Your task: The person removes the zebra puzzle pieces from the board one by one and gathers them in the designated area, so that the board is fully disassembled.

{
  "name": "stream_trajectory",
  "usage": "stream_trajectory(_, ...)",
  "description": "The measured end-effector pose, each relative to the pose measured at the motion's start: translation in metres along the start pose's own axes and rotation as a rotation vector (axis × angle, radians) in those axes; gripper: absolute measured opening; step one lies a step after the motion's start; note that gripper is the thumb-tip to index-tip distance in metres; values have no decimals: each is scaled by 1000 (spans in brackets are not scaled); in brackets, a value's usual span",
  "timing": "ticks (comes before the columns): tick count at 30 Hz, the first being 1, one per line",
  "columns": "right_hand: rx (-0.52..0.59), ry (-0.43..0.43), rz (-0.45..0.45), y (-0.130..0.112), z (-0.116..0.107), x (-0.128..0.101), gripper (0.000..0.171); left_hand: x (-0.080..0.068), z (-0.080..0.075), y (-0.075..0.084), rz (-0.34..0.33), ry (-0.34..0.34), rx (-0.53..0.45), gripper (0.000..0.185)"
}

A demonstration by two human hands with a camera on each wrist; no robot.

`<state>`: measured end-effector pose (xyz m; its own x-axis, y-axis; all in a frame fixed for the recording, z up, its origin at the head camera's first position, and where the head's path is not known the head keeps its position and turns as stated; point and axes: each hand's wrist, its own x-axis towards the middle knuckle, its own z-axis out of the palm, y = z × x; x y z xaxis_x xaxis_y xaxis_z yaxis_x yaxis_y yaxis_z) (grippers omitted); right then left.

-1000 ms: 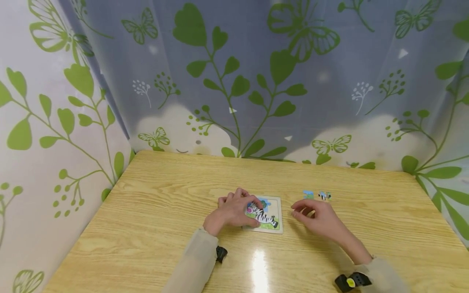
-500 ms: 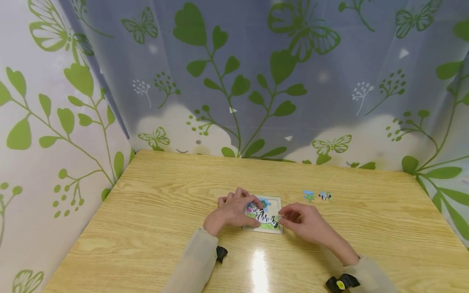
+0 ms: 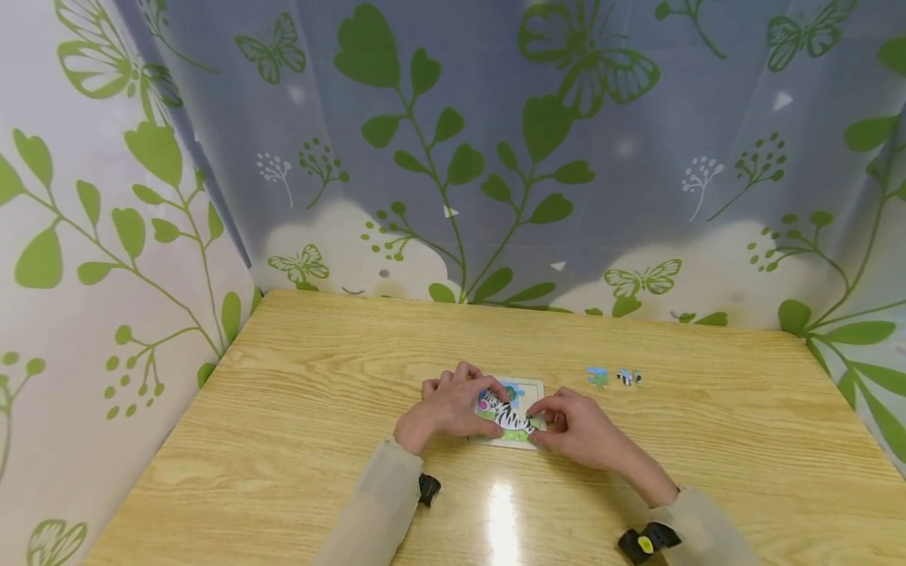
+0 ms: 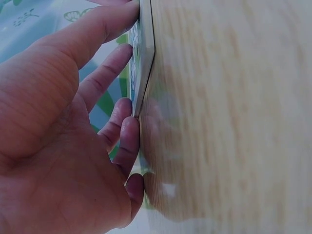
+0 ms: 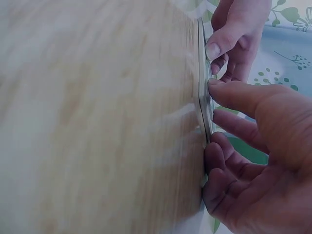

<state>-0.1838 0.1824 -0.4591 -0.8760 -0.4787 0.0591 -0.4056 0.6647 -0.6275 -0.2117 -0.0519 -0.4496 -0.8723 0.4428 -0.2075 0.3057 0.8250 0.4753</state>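
Observation:
A square zebra jigsaw puzzle (image 3: 511, 418) in a pale frame (image 3: 541, 390) lies on the table between the two hands. My left hand (image 3: 453, 405) rests over its left side, index finger and thumb touching the picture. In the left wrist view these fingers stretch to the board (image 4: 143, 73), and other fingertips meet its edge. My right hand (image 3: 576, 428) touches the lower right part, thumb and index finger on either side of the zebra's rear. The right wrist view shows the thumb (image 5: 234, 95) and index finger against the board's face; I see no loose piece between them.
Two small groups of puzzle pieces lie beyond the right hand: a blue and green piece (image 3: 598, 377) and a black, white and green one (image 3: 628, 377). Leaf-patterned curtains (image 3: 453, 157) stand behind the wooden table (image 3: 340, 346) and along its sides.
My right hand has moved left from beside the frame onto the puzzle's right side. The left hand has stayed in place on the puzzle.

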Motion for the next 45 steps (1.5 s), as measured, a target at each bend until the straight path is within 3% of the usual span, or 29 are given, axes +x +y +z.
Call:
stream_trajectory(29,116,-5,104,0,7,2,26,1,0,1,-18,-5,-11,39)
stream_trajectory(36,194,-4,68,2,2,-1,19,0,-1,2,-23,-6,-8,39)
stream_trajectory(45,287,14,103,5,-2,-4,16,0,-1,2,-25,-10,-11,38)
